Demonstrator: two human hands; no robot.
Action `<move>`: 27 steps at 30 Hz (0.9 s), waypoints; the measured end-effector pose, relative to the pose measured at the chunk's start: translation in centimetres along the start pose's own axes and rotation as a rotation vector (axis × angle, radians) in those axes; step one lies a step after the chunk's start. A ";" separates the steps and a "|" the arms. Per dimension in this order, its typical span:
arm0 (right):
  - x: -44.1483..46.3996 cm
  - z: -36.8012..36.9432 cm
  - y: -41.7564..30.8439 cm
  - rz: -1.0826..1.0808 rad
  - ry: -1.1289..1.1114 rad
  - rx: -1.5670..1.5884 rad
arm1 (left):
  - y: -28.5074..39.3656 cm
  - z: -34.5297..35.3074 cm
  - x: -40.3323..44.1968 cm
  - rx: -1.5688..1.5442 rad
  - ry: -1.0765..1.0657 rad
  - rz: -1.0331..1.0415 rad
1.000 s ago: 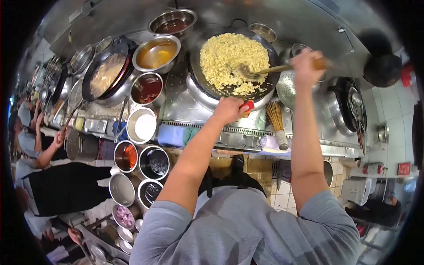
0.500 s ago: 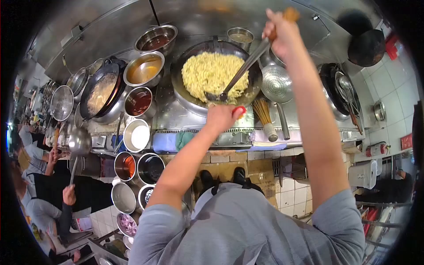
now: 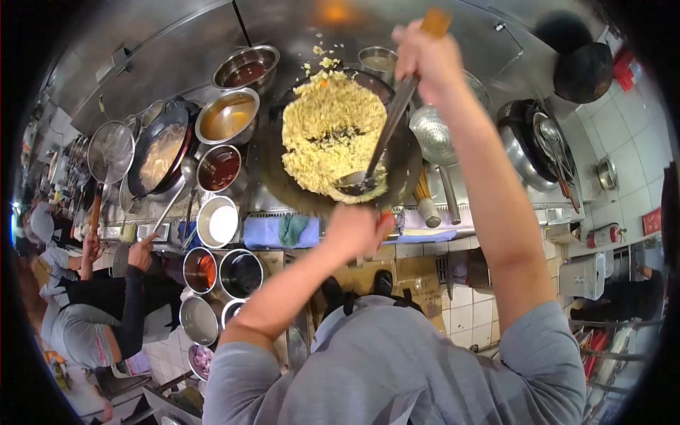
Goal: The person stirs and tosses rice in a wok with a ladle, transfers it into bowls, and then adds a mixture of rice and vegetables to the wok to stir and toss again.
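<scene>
A dark wok (image 3: 407, 166) holds a heap of yellow fried rice (image 3: 333, 113), some grains flying above its far rim. My left hand (image 3: 354, 230) is closed at the wok's near edge, blurred, with a red piece showing beside the fingers; the grip itself is hidden beneath the hand. Up at the right, my right hand (image 3: 432, 64) wraps round the wooden-ended handle of a ladle (image 3: 361, 180). The ladle's bowl sits in the near part of the rice.
Bowls of orange liquid (image 3: 228, 117) and red sauce (image 3: 219, 168) stand left of the wok. A perforated strainer (image 3: 433, 134) and a bamboo brush (image 3: 427, 205) lie right. Further left, a co-worker's hand (image 3: 142, 253) holds a ladle near another wok (image 3: 159, 156).
The wok has tilted and come nearer with my left hand. Rice has spread and some is airborne. My right hand and the ladle have shifted left. The co-worker's ladle has moved to the other wok.
</scene>
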State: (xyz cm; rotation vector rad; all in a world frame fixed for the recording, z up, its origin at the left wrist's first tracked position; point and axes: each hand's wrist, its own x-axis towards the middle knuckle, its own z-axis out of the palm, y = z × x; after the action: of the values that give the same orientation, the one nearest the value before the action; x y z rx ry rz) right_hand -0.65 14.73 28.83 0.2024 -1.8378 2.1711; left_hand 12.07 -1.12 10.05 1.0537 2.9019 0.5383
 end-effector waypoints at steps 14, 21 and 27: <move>0.4 0.4 -2.1 -0.090 0.059 0.113 | -1.1 -4.9 2.4 -0.088 0.047 -0.052; -1.0 2.3 7.8 -0.292 0.258 0.063 | -4.2 11.3 0.9 0.026 0.079 -0.175; -0.6 0.9 -2.7 -0.113 0.092 0.098 | -1.5 -5.4 3.7 -0.145 -0.191 -0.162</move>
State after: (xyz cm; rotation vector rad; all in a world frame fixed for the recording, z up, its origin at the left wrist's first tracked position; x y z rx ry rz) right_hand 0.65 14.16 31.35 0.2176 -1.6321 2.1578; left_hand 7.64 -1.57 15.08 0.7962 2.7036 0.5949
